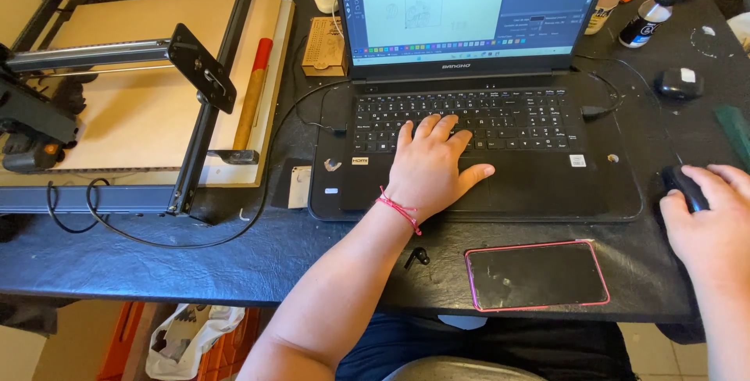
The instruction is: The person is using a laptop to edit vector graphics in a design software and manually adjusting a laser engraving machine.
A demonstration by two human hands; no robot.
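The laptop point(476, 100) is seen in the middle of the black tabletop point(156, 248), with its lid up and its screen lit in pale blue. The left hand point(430, 166) is laid flat on the laptop, fingers point(426, 127) spread over the lower keys and the thumb stretched toward the touch pad. Its grip is loose and nothing is held in it. A red string band point(398, 209) is worn on that wrist.

At the right edge, a black mouse point(687, 186) is covered by the right hand point(711, 217). The hand is curled over the mouse and the mouse is held in its grip.

Just in front of the laptop, near the tabletop's front edge, a phone point(535, 275) in a pink case is laid flat with a dark screen. A small black earbud point(418, 256) is seen beside it, close to the left arm.

On the left, a machine with a black metal frame point(199, 107) is set over a pale wooden board point(141, 107). A wooden stick with a red end point(254, 92) is laid along the board's right side. A black cable point(180, 236) is looped across the tabletop from the frame toward the laptop.

A small wooden box point(324, 45) is placed left of the screen. Behind the laptop on the right, two bottles point(633, 6) are seen, one with a yellow cap and one with a black cap. A small black case point(678, 82) is near them.
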